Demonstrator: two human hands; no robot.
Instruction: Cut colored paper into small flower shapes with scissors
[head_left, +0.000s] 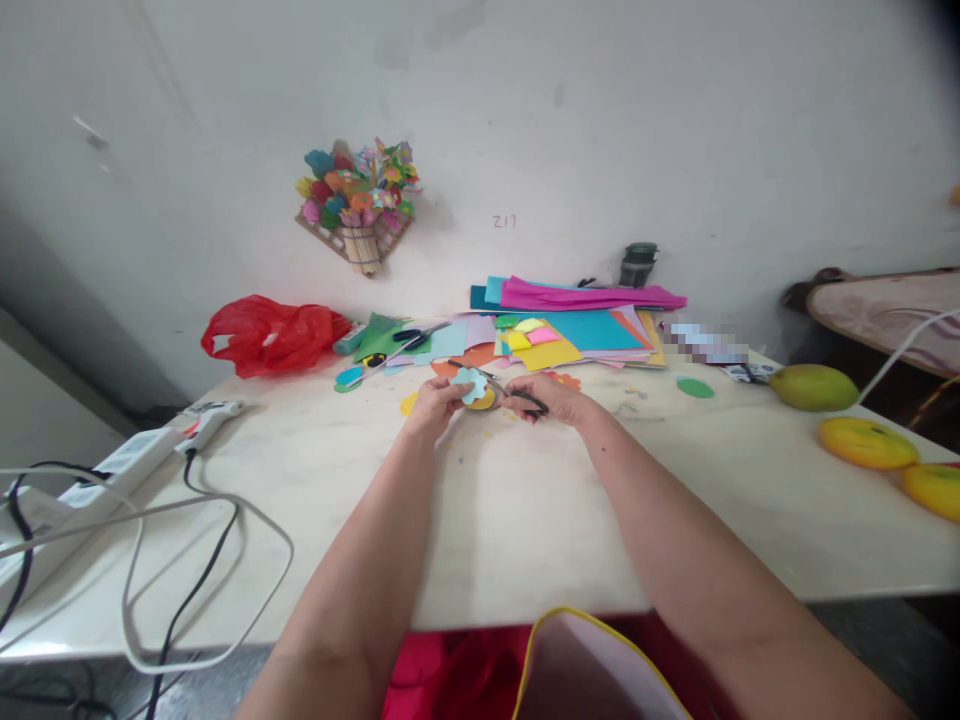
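The left hand [435, 408] pinches a pale-blue, scallop-edged paper flower [469, 385] between thumb and fingers, at the flower's left side. The right hand [546, 395] is closed around the handles of black-handled metal scissors [534, 402], whose blades point left, by the flower's far right edge (whether paper lies between them is too small to tell). Trimming the scalloped outline looks like the step in hand; the next snip would call for a steady pinch and the curve turned towards the blades.

Just beneath the flower lies a rounded yellow paper piece [484, 400], and beyond the right hand an orange paper flower [564, 381]. Farther right, a smooth green paper oval [695, 387] lies flat on the pale, faintly marbled tabletop [510, 520]. At the far side are a layered spread of flat, straight-edged coloured sheets [600, 332] and a long magenta folded sheet [585, 294]. Far left sits a crumpled, glossy red plastic bag [262, 335]; at the right edge, rounded yellow fruits [866, 442]; at the left, a white plastic power strip [142, 455] with looping cables.
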